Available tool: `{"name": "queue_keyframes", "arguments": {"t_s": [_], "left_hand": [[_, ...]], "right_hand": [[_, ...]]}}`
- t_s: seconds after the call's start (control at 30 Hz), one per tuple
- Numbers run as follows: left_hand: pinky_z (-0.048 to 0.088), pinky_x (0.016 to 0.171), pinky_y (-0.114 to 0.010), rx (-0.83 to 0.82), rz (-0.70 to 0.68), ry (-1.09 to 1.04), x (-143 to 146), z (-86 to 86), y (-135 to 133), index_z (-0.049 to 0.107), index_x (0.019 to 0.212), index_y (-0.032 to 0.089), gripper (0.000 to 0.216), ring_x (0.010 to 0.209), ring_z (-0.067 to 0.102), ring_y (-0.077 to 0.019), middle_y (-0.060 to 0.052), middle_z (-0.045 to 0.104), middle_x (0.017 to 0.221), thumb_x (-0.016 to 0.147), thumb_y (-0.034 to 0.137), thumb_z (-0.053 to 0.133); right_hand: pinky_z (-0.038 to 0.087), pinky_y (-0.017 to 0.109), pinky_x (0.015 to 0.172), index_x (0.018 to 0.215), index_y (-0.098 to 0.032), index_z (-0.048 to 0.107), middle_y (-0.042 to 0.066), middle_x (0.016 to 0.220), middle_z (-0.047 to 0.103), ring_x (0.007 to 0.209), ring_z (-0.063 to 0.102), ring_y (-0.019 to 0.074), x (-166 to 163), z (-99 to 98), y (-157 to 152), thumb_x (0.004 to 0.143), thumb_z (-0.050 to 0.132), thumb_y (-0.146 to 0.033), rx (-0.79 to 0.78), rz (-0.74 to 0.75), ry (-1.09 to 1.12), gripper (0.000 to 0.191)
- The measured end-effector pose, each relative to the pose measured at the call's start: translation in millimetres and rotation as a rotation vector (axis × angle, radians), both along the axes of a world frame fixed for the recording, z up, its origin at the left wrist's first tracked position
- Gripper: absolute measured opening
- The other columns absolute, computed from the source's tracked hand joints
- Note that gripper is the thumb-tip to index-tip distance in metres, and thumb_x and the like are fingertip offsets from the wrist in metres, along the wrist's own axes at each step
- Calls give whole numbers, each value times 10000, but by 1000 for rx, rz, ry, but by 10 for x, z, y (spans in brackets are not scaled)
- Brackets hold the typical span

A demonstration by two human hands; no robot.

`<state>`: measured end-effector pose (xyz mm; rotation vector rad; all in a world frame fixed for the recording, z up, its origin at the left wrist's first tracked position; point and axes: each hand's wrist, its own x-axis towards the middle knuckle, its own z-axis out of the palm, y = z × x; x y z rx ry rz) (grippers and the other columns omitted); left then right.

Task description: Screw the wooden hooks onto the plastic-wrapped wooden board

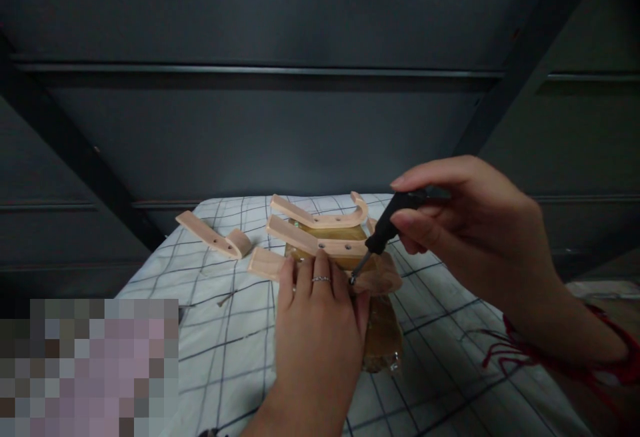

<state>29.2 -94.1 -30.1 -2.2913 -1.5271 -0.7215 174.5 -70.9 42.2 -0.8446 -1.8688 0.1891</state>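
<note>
My right hand (485,243) is closed around the black handle of a screwdriver (389,222), which slants down to the left. Its tip meets a screw (352,280) in the nearest wooden hook (265,263). My left hand (317,323), with a ring on one finger, grips that hook and covers its middle. Beneath lies a brown board (384,337) in shiny wrapping. Two more curved wooden hooks, a middle one (293,233) and a far one (295,209), rest across the board, dark holes showing in each.
Left of the board, a separate wooden hook (205,231) lies on the white checked cloth (215,357). A small, thin dark item, perhaps a screw (226,299), is nearer me. Dark panels (280,130) rise behind the cloth. The lower left corner is pixelated.
</note>
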Motion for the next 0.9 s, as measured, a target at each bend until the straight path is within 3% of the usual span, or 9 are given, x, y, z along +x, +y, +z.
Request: {"name": "queue_keyframes", "arguments": {"t_s": [0.17,0.37,0.53,0.7,0.9], "left_hand": [[354,952,-497,-32,7,7,-6,4,-15,629,1018,69,360,1013,567,-307,-155,627,1090,829,333,472],[351,955,-494,-34,3,6,-12,1,-7,624,1021,68,358,1011,568,-303,-149,627,1091,830,328,468],[345,961,-490,-27,5,3,-7,-1,-3,630,1012,76,352,1020,565,-303,-147,629,1090,826,331,475],[352,956,-491,-23,12,11,6,-2,-7,634,1012,71,356,1018,565,-311,-152,628,1088,827,327,469],[359,950,-484,-30,14,-4,-3,16,-24,637,1000,77,343,1004,569,-295,-143,632,1082,824,327,482]], "right_hand": [[511,240,579,997,-240,568,18,967,618,650,593,100,24,17,-8,847,522,-295,-11,22,-78,167],[483,228,502,1157,-283,517,7,997,632,614,572,94,49,-27,16,889,448,-253,-68,105,-104,279],[444,227,432,1080,-275,553,-22,752,626,497,521,90,26,-31,11,856,509,-275,-87,93,-29,229],[412,189,403,964,-228,553,-9,890,618,457,479,36,-19,1,-11,800,584,-291,-48,23,-11,179],[420,173,387,838,-245,529,-66,627,542,454,519,61,-34,23,-12,711,677,-269,-88,73,109,197]]}}
